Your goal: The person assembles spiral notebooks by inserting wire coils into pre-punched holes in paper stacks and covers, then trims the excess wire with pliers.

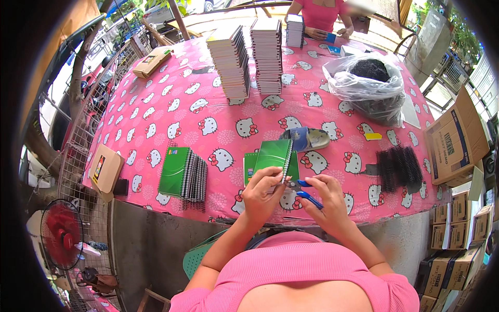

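Left hand pinches a green notebook at table centre; right hand clamps blue pliers at its spiral. Finished pile at 9 o'clock; loose coils at 3 o'clock remain.

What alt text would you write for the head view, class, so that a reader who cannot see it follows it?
A person's left hand holds a green spiral notebook by its wire edge while the right hand grips blue-handled pliers at it, over a pink cartoon-cat tablecloth. Finished notebooks, tall unbound stacks, black wire coils and another person's hands lie beyond.
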Available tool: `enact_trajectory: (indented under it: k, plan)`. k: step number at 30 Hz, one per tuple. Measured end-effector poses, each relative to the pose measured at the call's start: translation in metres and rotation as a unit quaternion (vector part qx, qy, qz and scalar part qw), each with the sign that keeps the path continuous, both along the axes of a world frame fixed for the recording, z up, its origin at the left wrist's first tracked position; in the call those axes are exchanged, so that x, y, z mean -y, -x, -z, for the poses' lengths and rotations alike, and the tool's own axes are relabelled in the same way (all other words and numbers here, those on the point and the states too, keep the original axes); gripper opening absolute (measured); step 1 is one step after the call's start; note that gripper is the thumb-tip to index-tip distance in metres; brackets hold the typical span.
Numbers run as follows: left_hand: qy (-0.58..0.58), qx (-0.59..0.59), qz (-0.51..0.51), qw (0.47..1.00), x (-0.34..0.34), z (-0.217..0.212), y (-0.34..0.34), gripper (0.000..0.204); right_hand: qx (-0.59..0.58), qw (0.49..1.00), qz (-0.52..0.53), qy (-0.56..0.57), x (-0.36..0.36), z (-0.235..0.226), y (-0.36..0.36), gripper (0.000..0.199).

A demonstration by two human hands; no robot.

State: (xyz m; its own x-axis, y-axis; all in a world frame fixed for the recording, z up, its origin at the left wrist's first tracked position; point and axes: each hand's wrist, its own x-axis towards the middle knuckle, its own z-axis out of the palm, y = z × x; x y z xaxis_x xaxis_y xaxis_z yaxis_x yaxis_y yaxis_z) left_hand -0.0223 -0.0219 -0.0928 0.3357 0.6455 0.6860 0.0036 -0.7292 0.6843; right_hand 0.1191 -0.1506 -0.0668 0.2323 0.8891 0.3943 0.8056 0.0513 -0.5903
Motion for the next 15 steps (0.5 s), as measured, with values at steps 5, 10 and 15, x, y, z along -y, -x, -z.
enact_trajectory:
  k: [5,10,15]
  plan:
    - [-0.051,0.026,0.011,0.998,-0.003,-0.005,0.005,0.022,-0.598,0.728,-0.125,0.312,-0.01,0.004,-0.028,0.037]
    - [-0.031,0.108,-0.116,0.987,-0.031,-0.008,0.029,0.024,-0.474,0.86,-0.097,0.162,-0.007,0.024,-0.006,0.034]
    - [0.221,0.321,-0.318,0.864,-0.102,-0.011,0.158,0.024,0.11,0.985,0.1,0.09,0.041,0.119,-0.065,0.047]
